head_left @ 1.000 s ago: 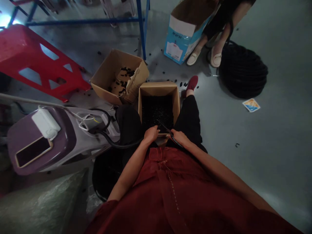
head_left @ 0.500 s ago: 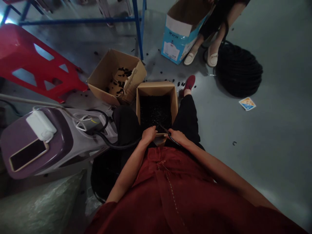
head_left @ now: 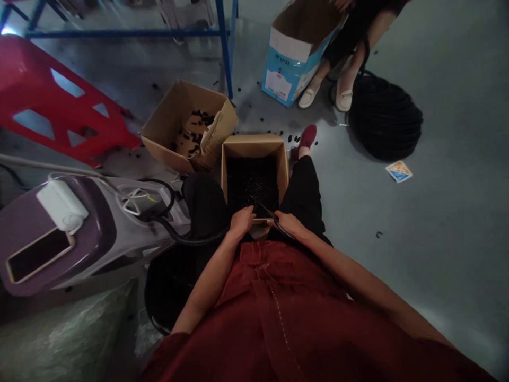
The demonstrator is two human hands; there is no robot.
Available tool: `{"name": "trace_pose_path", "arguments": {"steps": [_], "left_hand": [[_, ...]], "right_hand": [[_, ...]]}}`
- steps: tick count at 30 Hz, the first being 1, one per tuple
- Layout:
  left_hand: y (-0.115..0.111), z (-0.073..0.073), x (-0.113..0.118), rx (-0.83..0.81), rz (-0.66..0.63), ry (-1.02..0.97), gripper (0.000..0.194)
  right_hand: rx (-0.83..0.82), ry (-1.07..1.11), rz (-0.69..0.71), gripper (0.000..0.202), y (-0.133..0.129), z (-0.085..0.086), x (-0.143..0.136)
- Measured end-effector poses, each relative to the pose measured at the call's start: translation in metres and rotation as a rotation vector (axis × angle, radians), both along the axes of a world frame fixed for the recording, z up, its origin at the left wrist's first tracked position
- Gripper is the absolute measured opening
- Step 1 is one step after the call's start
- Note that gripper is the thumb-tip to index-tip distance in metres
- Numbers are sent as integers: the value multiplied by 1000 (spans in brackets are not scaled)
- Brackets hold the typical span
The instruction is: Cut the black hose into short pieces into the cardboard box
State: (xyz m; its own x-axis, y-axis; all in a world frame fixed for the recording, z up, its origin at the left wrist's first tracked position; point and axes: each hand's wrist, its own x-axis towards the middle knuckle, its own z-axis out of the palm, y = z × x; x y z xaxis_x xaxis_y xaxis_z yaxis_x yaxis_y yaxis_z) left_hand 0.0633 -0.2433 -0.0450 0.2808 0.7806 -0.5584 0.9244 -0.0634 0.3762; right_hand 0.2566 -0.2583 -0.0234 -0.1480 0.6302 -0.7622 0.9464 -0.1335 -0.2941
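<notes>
My right hand is closed around a pair of scissors, whose dark blades reach up and left over the near edge of a cardboard box. My left hand is closed just left of the blades. A black corrugated tube runs over my left thigh into that hand; its end at the fingers is hard to make out. Many small black pieces fill the box, which stands between my legs.
Left of the box stands an open carton holding some black pieces. A purple-topped stool bears a phone and a white device. A red stool, a blue-and-white box, another person's feet and a black tube coil lie farther out.
The view has shifted slightly, so the surroundings sit a little farther left. Both hands and the scissors keep nearly the same position over the box edge.
</notes>
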Motion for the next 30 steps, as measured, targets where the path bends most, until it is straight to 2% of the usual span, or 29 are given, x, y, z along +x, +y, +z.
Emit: {"name": "trace_pose_path", "arguments": {"steps": [4, 10, 17, 24, 30], "left_hand": [[1, 1, 1, -15, 2, 17, 33], [2, 5, 2, -29, -9, 45, 34], [2, 8, 1, -18, -30, 61, 36], [0, 19, 1, 34, -93, 69, 30], [-2, 20, 2, 58, -119, 94, 30]], "right_hand": [[5, -9, -13, 56, -2, 1, 0], [7, -17, -9, 42, -1, 2, -1], [21, -23, -3, 38, -2, 4, -2], [42, -4, 2, 44, 1, 4, -3], [21, 15, -13, 46, 7, -1, -2]]}}
